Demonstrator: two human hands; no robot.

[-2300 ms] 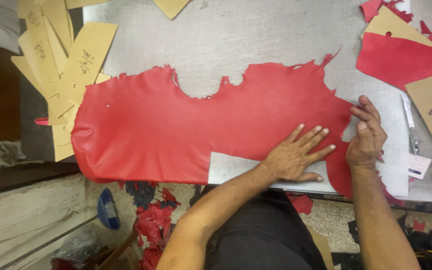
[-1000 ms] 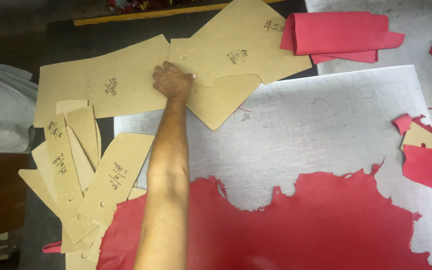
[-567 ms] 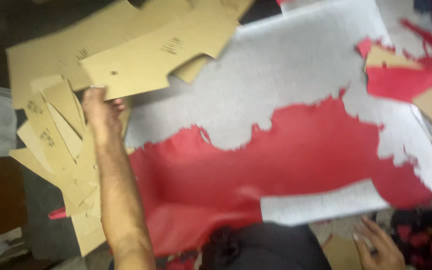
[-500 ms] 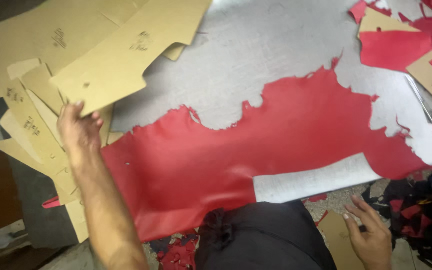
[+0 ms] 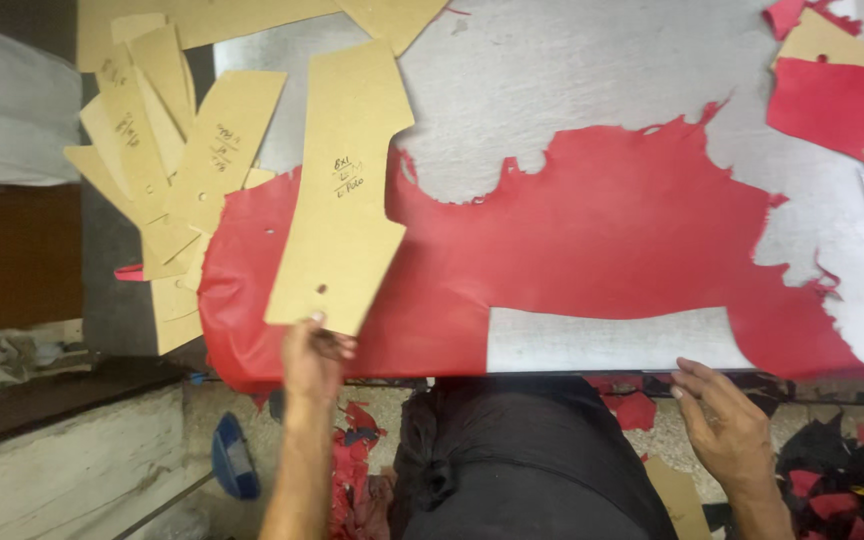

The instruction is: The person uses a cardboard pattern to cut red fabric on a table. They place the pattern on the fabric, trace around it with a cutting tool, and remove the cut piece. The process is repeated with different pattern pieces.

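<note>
Covering most of the metal table (image 5: 592, 90), the red leather sheet (image 5: 602, 230) lies flat from about nine o'clock across to three, its far edge ragged and a rectangle already missing from the near edge. I judge it soft, floppy and fairly light, so it would drag and wrinkle if pulled by one corner. Next down in size, the cardboard pattern (image 5: 342, 190) rests tilted over the leather's left end, at ten o'clock from my body. It looks stiff, thin and light, best gripped at an edge. My left hand (image 5: 312, 355) pinches its near corner, fingers closed on the card. My right hand (image 5: 722, 425) sits at five o'clock, loosely open, fingertips touching the table's near edge, holding nothing. More patterns (image 5: 162, 150) fan out at ten o'clock, red offcuts (image 5: 832, 100) at two, and scraps (image 5: 352, 470) litter the floor below.
</note>
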